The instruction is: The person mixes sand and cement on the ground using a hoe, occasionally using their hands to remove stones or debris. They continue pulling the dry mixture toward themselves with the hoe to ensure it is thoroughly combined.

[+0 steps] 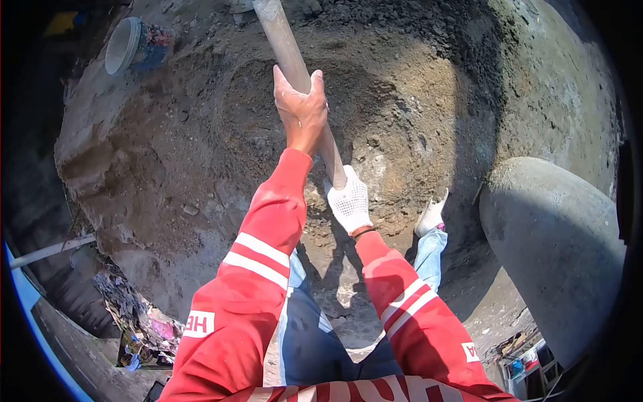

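Observation:
A shovel (pixel 284 43) with a long, dusty round handle slants from the top of the head view down towards my body. My bare left hand (pixel 301 114) is wrapped round the middle of the handle, its skin dusted with pale powder. Lower down and closer to me, my right hand (pixel 350 202), in a white dotted work glove, closes round the rear end of the handle. Only a bit of grey metal (pixel 241 5) shows at the top edge beside the handle; most of the head end is out of view. Loose brown sandy soil (pixel 375 87) lies beneath the handle.
A dirty white bucket (pixel 124 47) lies tipped at the upper left. A large rounded grey concrete form (pixel 556 248) stands at right. Litter (pixel 151 328) and a pale pipe (pixel 53 251) are at lower left. My light-coloured shoe (pixel 432 213) stands on the soil.

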Tool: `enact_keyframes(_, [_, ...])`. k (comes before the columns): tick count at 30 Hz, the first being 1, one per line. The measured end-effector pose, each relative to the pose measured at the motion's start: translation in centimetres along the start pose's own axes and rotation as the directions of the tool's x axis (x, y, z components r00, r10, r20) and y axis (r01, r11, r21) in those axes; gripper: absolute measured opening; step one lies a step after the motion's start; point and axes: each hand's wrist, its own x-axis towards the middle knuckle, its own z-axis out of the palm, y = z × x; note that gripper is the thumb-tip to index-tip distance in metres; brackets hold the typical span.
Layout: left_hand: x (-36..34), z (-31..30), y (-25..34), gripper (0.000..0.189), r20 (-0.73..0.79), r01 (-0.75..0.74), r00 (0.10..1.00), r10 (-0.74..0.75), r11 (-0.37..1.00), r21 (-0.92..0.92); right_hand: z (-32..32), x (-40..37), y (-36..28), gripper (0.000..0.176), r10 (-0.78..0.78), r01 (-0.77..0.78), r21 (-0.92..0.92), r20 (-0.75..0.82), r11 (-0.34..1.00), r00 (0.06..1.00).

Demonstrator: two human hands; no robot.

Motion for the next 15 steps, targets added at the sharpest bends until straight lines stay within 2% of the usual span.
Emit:
enact_keyframes(2, [2.9,1.8,-7.8,0.035,-0.078,-0.084,0.992,0.094,0.988,0.127,0.8,2.6,1.4,0.027,0.043,-0.039,-0.064,0.052,0.997,0.998])
enact_keyframes(4, [2.5,3.1,-14.4,0.039,-0.033,0.142,0.99,-0.138,0.957,0.253,1.4,1.6,3.4,0.03,0.171,-0.15,-0.192,0.096,0.97,0.981])
enact_keyframes(5, [-0.1,3.3,-16.4,0.039,-0.044,0.379,0.924,-0.381,0.887,0.264,1.5,-0.4,4.9,0.032,0.258,-0.215,-0.284,0.124,0.934,0.958])
enact_keyframes(6, [-2.8,2.7,-18.6,0.035,-0.023,0.545,0.832,-0.555,0.807,0.227,0.3,-2.5,4.7,0.032,0.424,-0.33,-0.399,0.174,0.855,0.889])
enact_keyframes(7, [-5.7,1.9,-20.3,0.033,-0.06,0.661,0.749,-0.659,0.741,0.117,-0.9,-4.6,5.2,0.035,0.455,-0.334,-0.447,0.194,0.829,0.869])
enact_keyframes(8, [-8.6,0.7,-22.0,0.033,-0.065,0.722,0.691,-0.72,0.683,0.107,-1.5,-7.0,6.0,0.035,0.458,-0.313,-0.487,0.211,0.816,0.864])
enact_keyframes(9, [-11.2,-0.8,-21.1,0.035,-0.058,0.79,0.606,-0.793,0.592,0.16,-1.8,-9.9,6.9,0.036,0.456,-0.296,-0.482,0.259,0.825,0.851])
enact_keyframes(11, [-17.1,-2.8,-22.7,0.034,-0.056,0.805,0.579,-0.813,0.56,0.198,-1.5,-15.5,7.8,0.039,0.562,-0.396,-0.525,0.201,0.754,0.803])
enact_keyframes(12, [-20.2,-3.8,-23.6,0.031,-0.023,0.839,0.524,-0.852,0.511,0.184,-2.1,-18.2,8.2,0.041,0.591,-0.429,-0.514,0.202,0.743,0.781])
enact_keyframes(13, [-22.7,-4.5,-20.6,0.027,0.002,0.846,0.513,-0.858,0.506,0.17,-2.5,-21.3,9.6,0.043,0.553,-0.373,-0.53,0.232,0.761,0.8])
enact_keyframes(14, [-26.3,-5.0,-19.6,0.024,-0.045,0.764,0.643,-0.765,0.635,0.113,-2.8,-23.8,9.7,0.037,0.632,-0.468,-0.529,0.18,0.708,0.753])
enact_keyframes(15, [-29.8,-5.8,-19.7,0.023,-0.056,0.818,0.574,-0.817,0.567,0.098,-3.2,-26.2,9.8,0.031,0.705,-0.554,-0.526,0.129,0.645,0.698])
